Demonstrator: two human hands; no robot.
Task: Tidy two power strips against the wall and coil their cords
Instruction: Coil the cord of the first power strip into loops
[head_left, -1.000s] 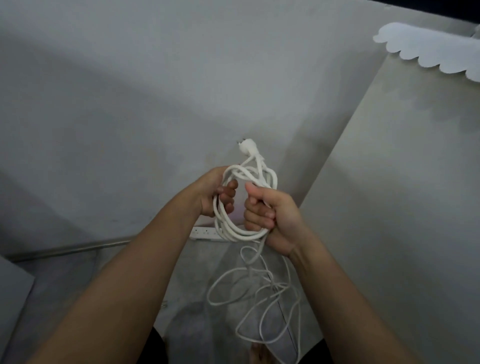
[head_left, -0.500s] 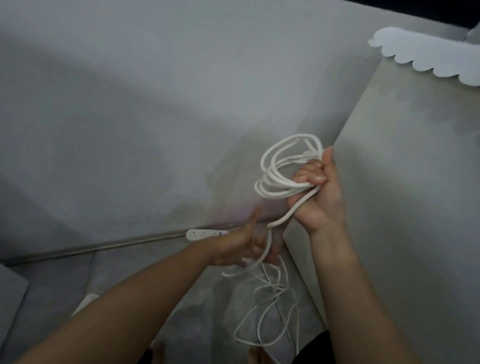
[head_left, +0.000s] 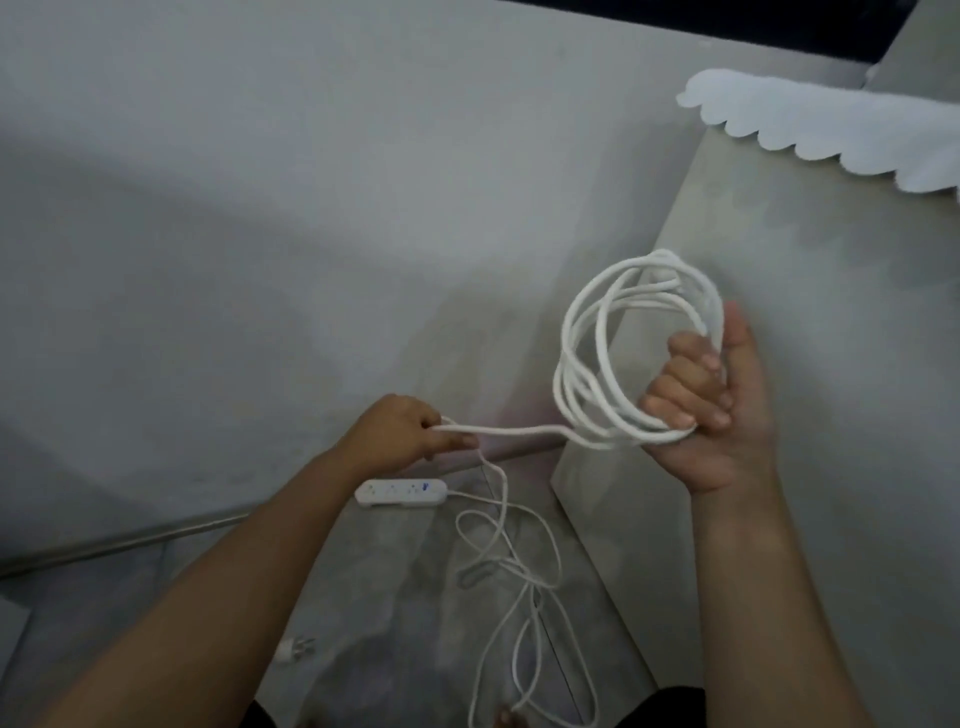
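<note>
My right hand (head_left: 711, 410) is raised and closed around a coil of white cord (head_left: 597, 358) made of several loops. From the coil a straight run of cord (head_left: 514, 431) leads left to my left hand (head_left: 402, 434), which pinches it. Below my left hand a white power strip (head_left: 400, 492) lies on the grey floor close to the wall. Loose cord (head_left: 519, 571) trails from it in tangled loops toward my feet. A white plug (head_left: 296, 649) lies on the floor beside my left forearm. I see no second strip.
A grey wall (head_left: 311, 208) meets the floor along a metal skirting strip (head_left: 130, 540). A pale cabinet side (head_left: 831, 364) stands at the right with a scalloped white cloth (head_left: 831, 124) over its top. My feet show at the bottom edge.
My hands were together on the bundle, then separated. The right hand lifted the coil up and right. The left hand dropped, took a section of cord and now draws it out to the left.
</note>
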